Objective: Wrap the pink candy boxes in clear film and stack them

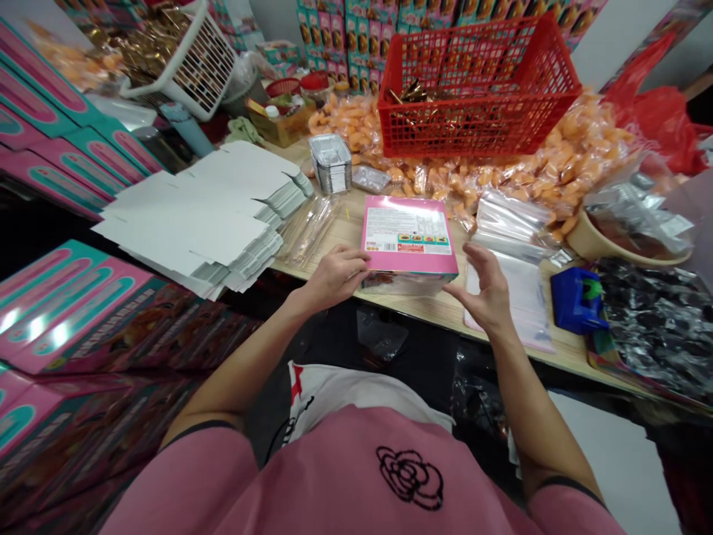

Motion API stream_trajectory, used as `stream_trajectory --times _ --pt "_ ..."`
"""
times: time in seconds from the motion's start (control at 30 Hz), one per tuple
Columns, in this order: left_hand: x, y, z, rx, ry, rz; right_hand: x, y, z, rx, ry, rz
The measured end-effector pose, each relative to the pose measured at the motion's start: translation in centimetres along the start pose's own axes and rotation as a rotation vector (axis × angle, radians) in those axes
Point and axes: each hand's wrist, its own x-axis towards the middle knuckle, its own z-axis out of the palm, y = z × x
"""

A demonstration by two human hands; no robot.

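Note:
A pink printed carton box [411, 261] lies at the front edge of the wooden table, its label side up and its front side facing me. My left hand [336, 278] is closed at the box's near left corner, fingers curled together against it; part of the grip is hidden. At the opposite near corner, my right hand [488, 291] is open, with thumb and fingers spread apart. Its thumb tip is close to the box corner; whether it touches I cannot tell. Beneath and beside that hand are clear plastic bags [515, 305].
Flat white cartons [183, 208] are stacked at left, beside foil trays [330, 165]. A red basket [462, 122] stands behind, among bagged orange pieces [445, 175]. To the right are a blue tape dispenser [576, 301], black packets [657, 319] and a beige bowl [607, 241]. Printed boxes [72, 297] rise at left.

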Motion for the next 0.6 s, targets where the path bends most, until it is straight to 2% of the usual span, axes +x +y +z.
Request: stream_trajectory --times 0.1,0.23,0.4,0.5,0.6 --pt "0.1 0.1 0.0 0.008 -0.001 -0.010 1.3 -1.4 0.4 -0.272 -0.169 -0.148" --pt "0.1 0.2 0.0 0.025 -0.002 -0.031 2.4 -3.5 2.7 -0.464 -0.322 -0.268" --pt "0.1 0.0 0.2 0.032 0.049 0.037 2.1 -4.1 4.8 -0.601 -0.338 -0.340" --pt "0.1 -0.2 0.2 0.044 0.070 0.052 2.3 -3.4 4.8 -0.589 -0.305 -0.368" --pt "0.2 -0.4 0.2 0.031 0.084 0.058 3.2 -2.6 4.5 -0.527 -0.330 -0.357"
